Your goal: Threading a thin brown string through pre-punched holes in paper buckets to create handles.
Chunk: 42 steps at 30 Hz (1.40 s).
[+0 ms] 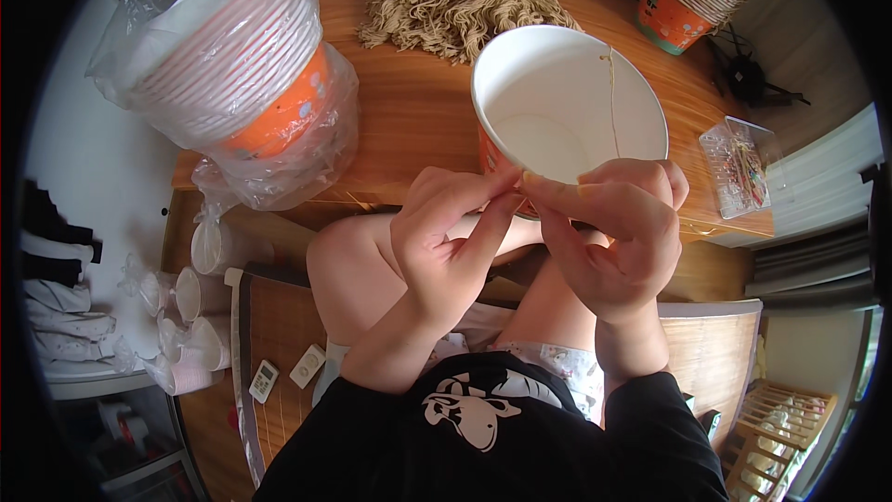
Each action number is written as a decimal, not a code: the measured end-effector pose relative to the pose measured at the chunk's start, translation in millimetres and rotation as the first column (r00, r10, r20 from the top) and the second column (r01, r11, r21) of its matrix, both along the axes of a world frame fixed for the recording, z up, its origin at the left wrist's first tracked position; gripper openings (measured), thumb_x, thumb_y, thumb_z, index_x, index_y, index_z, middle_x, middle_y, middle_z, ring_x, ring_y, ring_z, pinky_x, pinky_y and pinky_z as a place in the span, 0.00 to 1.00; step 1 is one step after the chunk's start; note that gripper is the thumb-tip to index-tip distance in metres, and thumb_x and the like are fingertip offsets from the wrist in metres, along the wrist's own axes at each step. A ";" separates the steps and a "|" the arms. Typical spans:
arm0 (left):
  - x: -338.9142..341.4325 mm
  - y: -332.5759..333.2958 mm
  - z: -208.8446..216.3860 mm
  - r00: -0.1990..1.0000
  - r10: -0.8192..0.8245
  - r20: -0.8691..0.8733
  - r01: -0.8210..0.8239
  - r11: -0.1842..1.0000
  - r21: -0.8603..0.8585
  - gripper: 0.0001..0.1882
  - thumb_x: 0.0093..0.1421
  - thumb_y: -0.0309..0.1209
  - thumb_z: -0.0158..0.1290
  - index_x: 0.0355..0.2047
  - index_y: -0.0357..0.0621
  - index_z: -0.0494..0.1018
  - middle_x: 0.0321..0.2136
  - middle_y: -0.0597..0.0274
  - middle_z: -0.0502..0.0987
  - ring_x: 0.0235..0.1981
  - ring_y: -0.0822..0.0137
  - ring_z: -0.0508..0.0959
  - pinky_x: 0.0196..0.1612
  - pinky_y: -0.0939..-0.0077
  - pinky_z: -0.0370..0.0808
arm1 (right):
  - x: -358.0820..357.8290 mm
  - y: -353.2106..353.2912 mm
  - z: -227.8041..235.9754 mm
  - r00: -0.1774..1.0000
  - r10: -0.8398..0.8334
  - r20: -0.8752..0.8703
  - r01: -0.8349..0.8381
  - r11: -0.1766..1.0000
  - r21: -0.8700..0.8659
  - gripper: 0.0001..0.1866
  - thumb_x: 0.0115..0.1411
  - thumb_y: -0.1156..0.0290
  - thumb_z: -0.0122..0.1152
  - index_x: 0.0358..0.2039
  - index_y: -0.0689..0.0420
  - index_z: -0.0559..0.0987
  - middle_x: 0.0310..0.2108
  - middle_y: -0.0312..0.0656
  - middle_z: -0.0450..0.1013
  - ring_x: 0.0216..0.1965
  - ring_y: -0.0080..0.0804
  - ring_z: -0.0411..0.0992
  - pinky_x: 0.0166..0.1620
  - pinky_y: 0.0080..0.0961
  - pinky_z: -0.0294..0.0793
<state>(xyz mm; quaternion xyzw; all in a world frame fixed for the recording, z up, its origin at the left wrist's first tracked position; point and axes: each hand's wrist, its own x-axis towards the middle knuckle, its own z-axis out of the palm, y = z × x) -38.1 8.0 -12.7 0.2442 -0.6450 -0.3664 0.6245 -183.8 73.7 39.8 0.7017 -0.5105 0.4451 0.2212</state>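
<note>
A large paper bucket [567,98], white inside and orange outside, stands at the table's near edge with its mouth tilted toward me. From its far right rim a thin tan cord [613,112] runs down inside to my right hand [618,232], whose fingers are closed in a pinch. Thumb and forefinger of my left hand [446,242] are pinched too. The fingertips of both hands meet in front of the bucket's near rim. A tiny bit of tan shows between them; my fingers hide most of whatever is pinched there.
Behind the bucket lies a heap of tan cords [465,5] on the wooden table [409,130]. Plastic-wrapped stacked buckets [269,84] stand left, another bucket stack [692,0] at far right. A clear tray [743,167] of small items sits at the right edge. Two remotes [265,381] lie beside me.
</note>
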 end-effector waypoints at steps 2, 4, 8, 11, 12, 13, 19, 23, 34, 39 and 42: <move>1.2 -2.6 -0.4 1.000 0.000 0.027 0.002 0.998 -0.061 0.12 0.47 0.15 0.65 0.33 0.38 0.81 0.29 0.62 0.83 0.29 0.65 0.77 0.34 0.73 0.71 | 1.6 -1.6 1.4 1.000 -0.001 -0.006 0.001 1.000 -0.001 0.25 0.43 0.76 0.78 0.43 0.46 0.80 0.33 0.21 0.77 0.35 0.19 0.73 0.44 0.24 0.59; 1.4 -6.0 -0.9 0.998 0.040 0.049 -0.033 0.990 -0.134 0.12 0.48 0.15 0.65 0.34 0.38 0.80 0.29 0.63 0.83 0.30 0.65 0.77 0.34 0.73 0.71 | 1.9 -2.2 1.7 1.000 -0.002 -0.013 0.002 1.000 -0.002 0.25 0.43 0.77 0.78 0.43 0.46 0.80 0.34 0.21 0.77 0.35 0.19 0.73 0.44 0.24 0.59; 1.7 -8.7 -0.5 0.990 0.085 0.114 -0.053 0.964 -0.261 0.12 0.50 0.13 0.62 0.34 0.38 0.79 0.30 0.61 0.80 0.31 0.64 0.77 0.34 0.73 0.73 | 1.9 -2.4 0.2 1.000 -0.001 -0.009 0.001 1.000 0.006 0.24 0.44 0.76 0.78 0.43 0.47 0.80 0.35 0.19 0.78 0.36 0.20 0.74 0.44 0.25 0.59; -0.4 -4.1 1.2 0.995 0.029 0.093 -0.010 0.981 -0.194 0.11 0.51 0.13 0.61 0.35 0.37 0.78 0.32 0.59 0.79 0.32 0.63 0.77 0.35 0.73 0.74 | 2.5 -7.5 -3.7 1.000 -0.005 0.015 0.006 0.998 -0.064 0.23 0.45 0.74 0.78 0.42 0.46 0.79 0.35 0.18 0.78 0.36 0.22 0.74 0.45 0.27 0.58; -0.5 -3.8 2.0 0.995 0.027 0.093 -0.008 0.981 -0.194 0.11 0.51 0.13 0.61 0.35 0.37 0.78 0.32 0.59 0.79 0.32 0.63 0.77 0.35 0.73 0.74 | 2.1 -9.0 -4.5 0.999 0.009 0.042 -0.003 0.992 -0.122 0.22 0.45 0.72 0.77 0.42 0.46 0.79 0.35 0.19 0.79 0.37 0.23 0.74 0.45 0.27 0.58; 0.3 -4.0 3.1 0.994 0.007 0.106 0.013 0.983 -0.183 0.11 0.52 0.13 0.60 0.35 0.36 0.78 0.32 0.58 0.78 0.32 0.62 0.77 0.35 0.74 0.75 | 1.8 -8.7 -4.6 0.999 0.008 0.043 -0.003 0.993 -0.122 0.22 0.45 0.72 0.77 0.42 0.46 0.79 0.35 0.19 0.79 0.37 0.23 0.74 0.45 0.27 0.58; 0.5 -2.1 3.2 0.991 0.025 0.131 0.001 0.982 -0.191 0.11 0.52 0.13 0.60 0.35 0.37 0.78 0.32 0.59 0.78 0.33 0.63 0.76 0.35 0.74 0.74 | 1.3 -6.0 -1.8 0.999 -0.032 -0.018 0.030 0.995 -0.096 0.22 0.46 0.71 0.77 0.41 0.44 0.77 0.35 0.20 0.81 0.38 0.25 0.73 0.46 0.28 0.56; 0.5 -6.1 0.6 0.984 0.121 0.134 -0.078 0.953 -0.292 0.11 0.49 0.14 0.61 0.33 0.40 0.79 0.31 0.63 0.81 0.32 0.63 0.76 0.36 0.72 0.71 | 0.6 -3.8 2.5 0.994 -0.067 -0.088 0.058 0.993 -0.099 0.23 0.45 0.73 0.77 0.41 0.45 0.75 0.35 0.22 0.82 0.40 0.26 0.72 0.47 0.29 0.57; -3.4 0.5 -5.4 0.999 -0.038 0.038 0.040 0.998 -0.057 0.08 0.53 0.17 0.61 0.34 0.40 0.80 0.31 0.63 0.82 0.32 0.63 0.76 0.38 0.73 0.71 | -3.3 0.2 -2.9 0.995 -0.070 -0.067 0.069 0.997 -0.019 0.18 0.50 0.70 0.70 0.42 0.44 0.77 0.41 0.22 0.81 0.41 0.25 0.71 0.48 0.28 0.56; 2.5 5.5 -10.1 0.956 -0.264 -0.125 0.286 0.932 0.221 0.05 0.60 0.20 0.59 0.37 0.37 0.79 0.34 0.60 0.81 0.34 0.71 0.76 0.39 0.78 0.71 | -3.6 1.0 -3.8 0.990 -0.019 -0.137 0.012 0.999 -0.050 0.14 0.54 0.66 0.66 0.42 0.42 0.80 0.43 0.21 0.81 0.43 0.24 0.71 0.48 0.27 0.56; 2.7 5.5 -7.8 0.940 -0.312 -0.136 0.337 0.906 0.256 0.04 0.63 0.20 0.57 0.39 0.36 0.78 0.34 0.62 0.80 0.34 0.75 0.75 0.39 0.81 0.70 | -4.4 4.3 -7.1 0.992 -0.007 -0.127 -0.002 0.998 -0.070 0.14 0.53 0.66 0.67 0.41 0.42 0.80 0.41 0.22 0.82 0.43 0.24 0.71 0.48 0.27 0.57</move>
